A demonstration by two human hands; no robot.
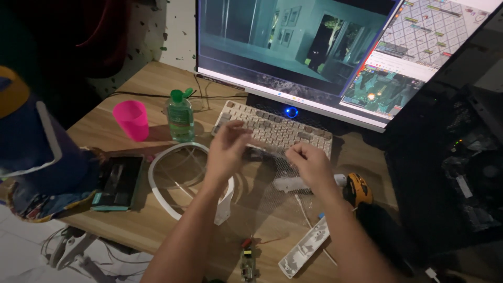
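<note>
Both hands hold a sheet of fine mesh stretched above the tabletop, before the keyboard: left hand and right hand fingers pinch its top edge

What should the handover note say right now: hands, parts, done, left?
Left hand and right hand are raised over the desk, stretching a piece of fine mesh between their fingertips.
White round frame lies under the left forearm; keyboard sits just behind the hands.
White handle piece and small circuit board lie at the near edge.
Done: frame, handle piece and board lie apart.
Left: mesh is not on the frame yet.
</note>
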